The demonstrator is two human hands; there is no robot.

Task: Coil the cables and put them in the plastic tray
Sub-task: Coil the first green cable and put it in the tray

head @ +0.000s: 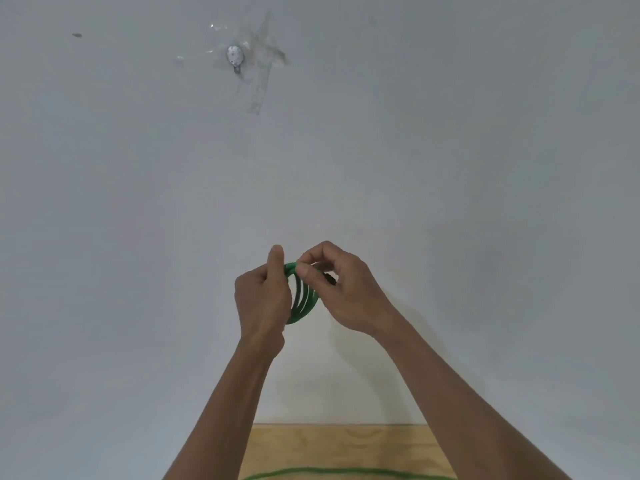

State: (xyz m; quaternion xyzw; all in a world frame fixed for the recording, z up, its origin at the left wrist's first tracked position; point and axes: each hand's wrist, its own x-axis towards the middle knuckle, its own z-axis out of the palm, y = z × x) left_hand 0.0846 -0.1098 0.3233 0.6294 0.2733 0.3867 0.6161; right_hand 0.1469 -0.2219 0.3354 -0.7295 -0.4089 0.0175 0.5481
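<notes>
— Both hands are up before the wall: my left hand (262,299) is curled around one side of the green cable (302,296), my right hand (341,289) pinching its top between thumb and forefinger.

— How many loops?

— I count about four, fanned out (the rest trails along the wooden table (346,448) at the bottom edge). One metal hook (235,57), taped to the wall.

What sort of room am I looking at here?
Hard to pin down: probably a plain indoor workspace. A bare white wall fills the view, with a small metal hook taped to it, and a light wooden tabletop sits against the wall below.
</notes>
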